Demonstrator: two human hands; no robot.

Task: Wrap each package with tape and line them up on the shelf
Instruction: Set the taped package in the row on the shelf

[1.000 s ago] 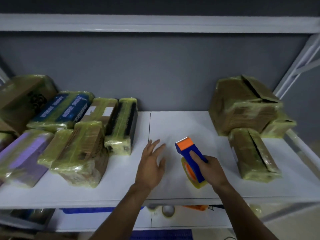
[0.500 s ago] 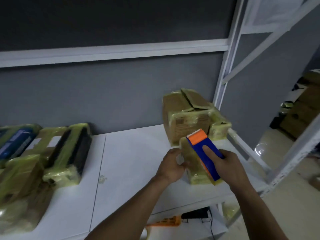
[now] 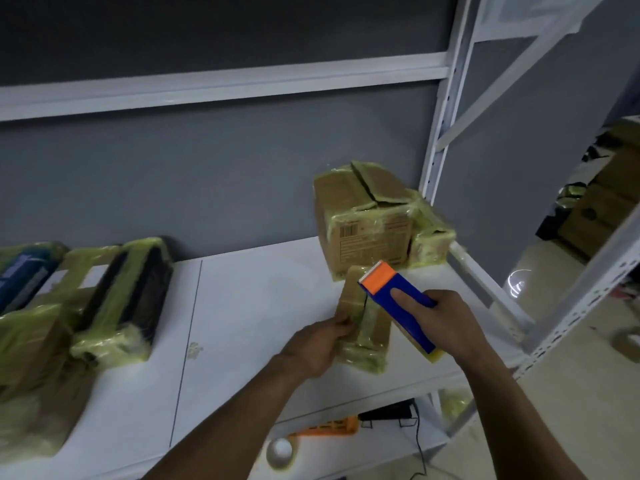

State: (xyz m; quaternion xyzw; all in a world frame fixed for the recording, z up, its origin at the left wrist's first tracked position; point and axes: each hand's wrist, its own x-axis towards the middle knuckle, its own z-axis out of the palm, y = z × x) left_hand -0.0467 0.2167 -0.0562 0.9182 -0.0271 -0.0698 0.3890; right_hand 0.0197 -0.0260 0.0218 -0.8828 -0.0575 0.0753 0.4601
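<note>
A long brown package (image 3: 365, 327) wrapped in yellowish tape lies on the white shelf (image 3: 256, 306), just in front of a big taped cardboard box (image 3: 363, 223). My left hand (image 3: 317, 344) grips the package's left side. My right hand (image 3: 446, 323) holds a blue tape dispenser (image 3: 398, 299) with an orange front over the package's right side. A yellow tape roll shows at the dispenser's lower end. Several wrapped packages (image 3: 121, 299) lie in a group at the left of the shelf.
A smaller wrapped parcel (image 3: 433, 244) leans beside the big box by the white shelf upright (image 3: 440, 140). On the lower shelf lie an orange tool (image 3: 329, 427), a black device with a cable (image 3: 391, 412) and a tape roll (image 3: 280, 452). More boxes (image 3: 602, 209) stand at right.
The view has swung right. My left hand went from flat on the bare shelf to gripping the long package. My right hand carried the dispenser over to it.
</note>
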